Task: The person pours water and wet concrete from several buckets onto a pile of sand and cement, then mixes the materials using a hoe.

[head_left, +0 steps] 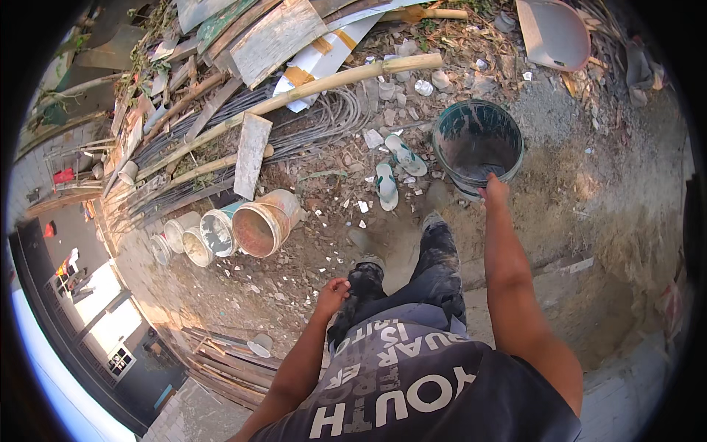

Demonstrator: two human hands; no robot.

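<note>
My right hand (495, 188) grips the near side of a large dark green bucket (477, 132), its fingers wrapped at the rim. The bucket's mouth faces up toward me, and dried grey residue coats its inner wall. My left hand (335, 296) hangs beside my left thigh with the fingers curled in, and nothing shows in it. Just left of the bucket, a pair of white and green flip-flops lies on the dirt, one flip-flop (406, 155) farther off than the other flip-flop (387, 187). My feet stand on the ground between my hands.
Several dirty buckets (254, 230) lie in a row to the left. Behind them are bamboo poles (331, 81), planks (278, 44) and coiled rods (335, 118). A pale basin (552, 33) sits at the far right. Stacked boards (232, 368) lie at lower left; rubble litters the ground.
</note>
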